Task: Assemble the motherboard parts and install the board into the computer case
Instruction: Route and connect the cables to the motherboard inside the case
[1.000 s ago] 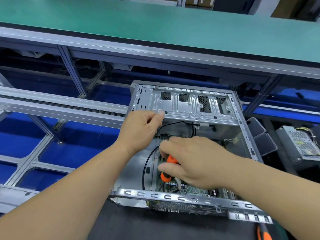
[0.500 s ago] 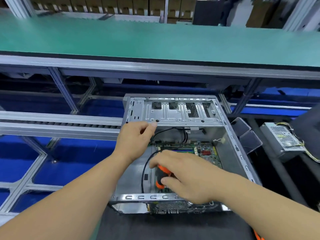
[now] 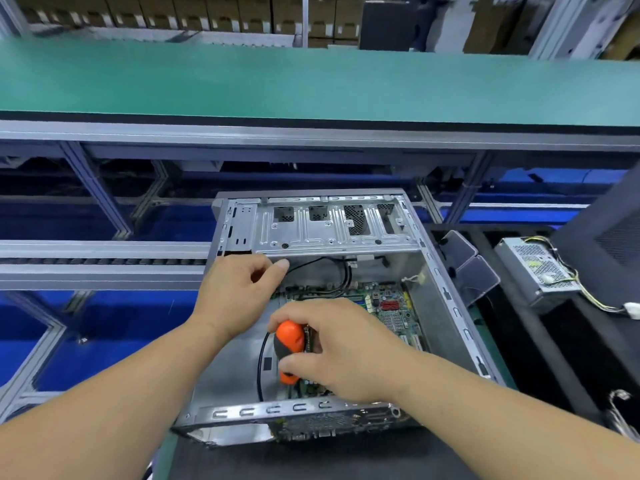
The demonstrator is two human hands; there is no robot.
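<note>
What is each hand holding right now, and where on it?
The right hand grips the screwdriver by its orange handle. Whether the left hand, fingers curled above the computer case, holds anything cannot be told.

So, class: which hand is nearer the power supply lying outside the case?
Right. The right hand grips the screwdriver inside the case, on the power supply's side; the left hand sits farther away.

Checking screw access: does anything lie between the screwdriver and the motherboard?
Can't tell; the right hand gripping the screwdriver hides its tip. A black cable runs just left of it, beside the motherboard.
</note>
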